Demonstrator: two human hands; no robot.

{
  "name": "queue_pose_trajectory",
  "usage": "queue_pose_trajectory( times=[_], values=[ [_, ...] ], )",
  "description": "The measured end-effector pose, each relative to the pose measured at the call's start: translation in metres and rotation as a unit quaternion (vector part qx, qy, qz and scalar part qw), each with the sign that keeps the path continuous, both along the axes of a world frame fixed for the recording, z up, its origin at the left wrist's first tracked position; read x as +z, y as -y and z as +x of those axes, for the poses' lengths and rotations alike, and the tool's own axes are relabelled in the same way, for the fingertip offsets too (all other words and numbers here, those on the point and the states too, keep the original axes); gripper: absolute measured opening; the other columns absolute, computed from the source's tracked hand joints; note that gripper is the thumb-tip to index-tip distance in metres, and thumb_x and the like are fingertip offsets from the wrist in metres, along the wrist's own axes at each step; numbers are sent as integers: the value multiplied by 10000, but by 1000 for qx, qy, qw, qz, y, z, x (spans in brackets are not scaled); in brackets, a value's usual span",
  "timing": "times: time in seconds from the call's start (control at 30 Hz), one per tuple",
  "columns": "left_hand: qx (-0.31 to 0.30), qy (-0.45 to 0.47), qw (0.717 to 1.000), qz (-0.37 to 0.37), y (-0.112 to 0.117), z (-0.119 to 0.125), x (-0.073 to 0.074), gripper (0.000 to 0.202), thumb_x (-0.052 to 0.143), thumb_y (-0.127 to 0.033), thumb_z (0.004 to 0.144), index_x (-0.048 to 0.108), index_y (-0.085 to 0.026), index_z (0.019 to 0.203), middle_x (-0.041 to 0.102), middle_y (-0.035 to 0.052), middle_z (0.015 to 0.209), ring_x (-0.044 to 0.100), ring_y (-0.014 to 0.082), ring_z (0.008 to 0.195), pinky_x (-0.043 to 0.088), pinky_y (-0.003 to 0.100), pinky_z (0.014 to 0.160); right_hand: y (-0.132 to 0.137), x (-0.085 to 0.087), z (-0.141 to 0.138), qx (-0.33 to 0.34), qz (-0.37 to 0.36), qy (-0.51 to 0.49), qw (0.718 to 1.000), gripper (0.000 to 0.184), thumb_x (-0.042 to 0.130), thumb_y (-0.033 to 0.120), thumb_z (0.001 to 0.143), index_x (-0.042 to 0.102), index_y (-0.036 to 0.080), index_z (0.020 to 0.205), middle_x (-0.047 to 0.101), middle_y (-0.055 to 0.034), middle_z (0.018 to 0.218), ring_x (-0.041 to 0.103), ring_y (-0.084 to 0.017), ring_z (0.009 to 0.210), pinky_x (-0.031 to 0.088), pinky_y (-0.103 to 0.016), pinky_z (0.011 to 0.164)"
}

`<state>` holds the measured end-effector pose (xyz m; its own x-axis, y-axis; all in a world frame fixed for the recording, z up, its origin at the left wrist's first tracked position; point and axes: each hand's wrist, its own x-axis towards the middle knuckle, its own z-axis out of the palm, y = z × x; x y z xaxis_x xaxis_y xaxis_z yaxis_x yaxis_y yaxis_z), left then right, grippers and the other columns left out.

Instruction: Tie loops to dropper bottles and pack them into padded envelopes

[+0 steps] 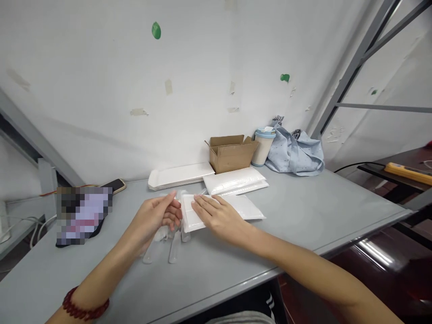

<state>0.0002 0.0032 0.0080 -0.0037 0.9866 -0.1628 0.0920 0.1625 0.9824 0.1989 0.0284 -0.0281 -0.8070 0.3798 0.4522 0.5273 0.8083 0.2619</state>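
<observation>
- White padded envelope [249,208]: on grey desk [313,202], front of torso, long axis roughly left-right.
- Right hand [218,218]: nearer, palm down on envelope's top, fingers extended and close together, pressing flat, not clamped.
- Left hand [161,213]: at envelope's left end, fingers loosely curled, thumb apart, nothing visibly gripped; contact with edge, can't tell.
- Clear plastic pieces [174,248]: by left hand, partly hidden.
- Second envelope [234,180]: just beyond.
</observation>
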Motion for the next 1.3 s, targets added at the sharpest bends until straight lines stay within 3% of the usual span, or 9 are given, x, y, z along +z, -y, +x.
queue_pose_trajectory(
  times=[0.13, 0.37, 0.43, 0.53, 0.67, 0.83, 1.0, 1.13, 1.3],
  values=[
    [-61, -175, 972, 144, 5, 5, 1, 296, 538, -419, 823, 664, -161, 751, 641, 41, 752, 591, 154, 651, 491, 248, 557, -4, -3, 1, 6, -10, -37, 999, 297, 375, 67, 919, 537, 22, 1164, 606, -209, 1203, 609, -263, 1085, 524, -386, 865],
    [-139, -407, 812, 394, 8, 6, -13, 322, 429, -188, 848, 629, -216, 1098, 598, 86, 1176, 559, 233, 1080, 510, 368, 865, -8, 3, 8, -4, -49, -36, 998, 266, 361, 8, 877, 567, 60, 1037, 661, -184, 1088, 643, -234, 982, 515, -344, 782],
    [-134, -434, 778, 434, 4, 6, -23, 367, 387, -133, 847, 610, -193, 1132, 617, 99, 1184, 567, 229, 1102, 489, 391, 917, -6, 8, 9, -5, -80, -10, 997, 251, 389, 9, 845, 570, 92, 997, 693, -129, 968, 658, -200, 834, 493, -302, 667],
    [-132, -460, 755, 448, 1, 6, -36, 409, 337, -59, 818, 630, -173, 1080, 694, 97, 1039, 642, 213, 954, 533, 355, 807, -3, 18, 10, -29, -140, 18, 990, 192, 485, 91, 821, 566, 131, 990, 695, -61, 834, 622, -167, 654, 392, -269, 518],
    [-115, -446, 785, 414, 2, 9, -38, 350, 362, -90, 821, 655, -188, 985, 725, 71, 878, 657, 191, 752, 512, 289, 647, -6, 29, 14, -71, -158, 12, 985, 193, 587, 299, 851, 576, 140, 961, 684, -71, 840, 613, -183, 680, 354, -276, 543],
    [-38, -367, 880, 298, -4, 18, -14, 298, 469, -338, 861, 593, -177, 643, 540, -26, 511, 494, 123, 486, 373, 231, 486, -22, 43, 31, -103, -135, -37, 985, 315, 702, 306, 779, 562, 144, 1011, 661, -104, 948, 603, -239, 872, 389, -353, 782],
    [-26, -120, 987, 106, -28, 38, 14, 199, 642, -327, 749, 582, -159, 659, 534, -42, 508, 492, 109, 476, 402, 230, 485, -41, 49, 53, -154, -62, -155, 974, 469, 669, 322, 794, 485, 173, 1199, 581, -135, 1149, 498, -298, 1106, 326, -461, 927],
    [-57, -33, 996, 55, -62, 53, 18, 151, 645, -244, 762, 610, -124, 847, 596, -16, 605, 525, 95, 497, 462, 236, 529, -57, 42, 64, -200, -18, -184, 962, 469, 550, 199, 850, 418, 184, 1300, 451, -158, 1350, 341, -319, 1296, 234, -537, 1013],
    [-97, 1, 995, 5, -102, 67, -2, 119, 632, -208, 819, 591, -97, 810, 621, 16, 663, 585, 104, 574, 515, 261, 612, -70, 36, 69, -212, -69, -139, 965, 282, 578, 178, 841, 573, 140, 1120, 573, -158, 1196, 506, -288, 1113, 390, -418, 884]
  ],
)
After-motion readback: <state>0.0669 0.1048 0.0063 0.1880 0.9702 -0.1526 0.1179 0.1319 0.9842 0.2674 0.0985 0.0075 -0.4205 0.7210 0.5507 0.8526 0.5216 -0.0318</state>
